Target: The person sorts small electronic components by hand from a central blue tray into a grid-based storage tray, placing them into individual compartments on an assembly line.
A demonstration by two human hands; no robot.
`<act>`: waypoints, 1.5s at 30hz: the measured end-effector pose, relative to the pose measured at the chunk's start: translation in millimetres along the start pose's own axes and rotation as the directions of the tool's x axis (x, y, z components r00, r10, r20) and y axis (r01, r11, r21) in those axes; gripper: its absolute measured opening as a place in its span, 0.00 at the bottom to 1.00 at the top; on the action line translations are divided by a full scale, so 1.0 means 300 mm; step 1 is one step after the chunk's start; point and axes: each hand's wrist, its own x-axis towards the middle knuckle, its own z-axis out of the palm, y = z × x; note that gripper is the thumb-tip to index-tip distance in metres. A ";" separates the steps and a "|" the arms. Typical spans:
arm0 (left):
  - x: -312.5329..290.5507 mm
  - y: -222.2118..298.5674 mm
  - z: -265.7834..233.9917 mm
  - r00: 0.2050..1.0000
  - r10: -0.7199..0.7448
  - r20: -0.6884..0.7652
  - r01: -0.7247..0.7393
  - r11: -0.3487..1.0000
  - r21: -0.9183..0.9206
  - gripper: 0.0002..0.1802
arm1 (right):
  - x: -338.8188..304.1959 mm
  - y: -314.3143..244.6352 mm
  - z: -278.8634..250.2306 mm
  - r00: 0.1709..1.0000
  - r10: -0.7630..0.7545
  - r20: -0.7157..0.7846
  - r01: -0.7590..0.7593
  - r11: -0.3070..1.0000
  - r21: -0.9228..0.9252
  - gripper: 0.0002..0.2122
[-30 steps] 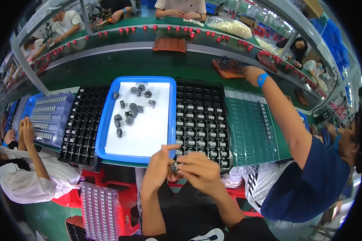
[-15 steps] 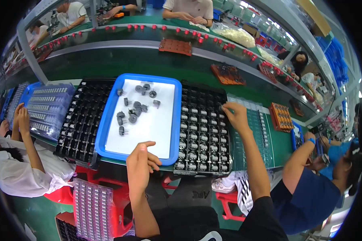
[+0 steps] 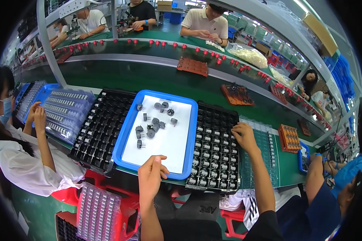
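A blue tray (image 3: 122,145) with a white lining holds several small dark grey round parts with short pins (image 3: 151,133). Over its near edge hovers my left hand (image 3: 151,176), fingers loosely bent and apart, with nothing visible in them. My right hand (image 3: 245,137) is at the right edge of a black compartment tray (image 3: 213,116). Its fingers are bent together at the tips, and whatever lies between them is hidden. Silver cylindrical parts (image 3: 205,164) fill the nearer rows of that tray, while its far rows show bare black compartments.
Left of the blue tray lies another black tray (image 3: 98,130). Clear plastic trays (image 3: 265,160) lie to the right, beside an orange block fixture (image 3: 289,138). Beyond runs a green conveyor (image 3: 149,76) with orange fixtures (image 3: 193,66). Co-workers sit on both sides and opposite.
The whole view has shifted, so the bench appears farther right and lower. My right hand has come nearer along the black tray's edge, and my left index finger is more bent.
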 end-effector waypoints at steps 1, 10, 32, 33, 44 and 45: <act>-0.002 0.001 -0.005 1.000 0.015 -0.015 -0.015 1.000 0.019 0.19 | -0.004 -0.001 -0.004 1.000 0.000 0.014 0.000 1.000 -0.006 0.04; 0.131 -0.001 -0.076 0.895 0.433 -0.111 -0.288 0.749 0.597 0.08 | -0.100 -0.076 -0.077 0.998 -0.005 -0.058 0.003 0.999 -0.032 0.12; 0.305 -0.072 0.013 0.859 0.496 0.129 -0.304 0.292 0.907 0.16 | -0.690 -0.372 -0.178 0.746 0.548 -0.378 -0.556 0.825 0.100 0.09; 0.302 -0.072 0.002 0.872 0.473 0.124 -0.284 0.283 0.916 0.14 | -0.666 -0.377 -0.180 0.770 0.529 -0.356 -0.526 0.843 0.114 0.09; 0.265 -0.068 0.029 0.785 0.619 0.026 -0.443 0.532 0.722 0.10 | -0.675 -0.300 -0.210 0.737 0.544 -0.402 -0.595 0.804 -0.003 0.08; 0.252 -0.070 0.024 0.796 0.605 -0.012 -0.433 0.583 0.687 0.11 | -0.654 -0.291 -0.224 0.727 0.554 -0.405 -0.611 0.792 -0.013 0.08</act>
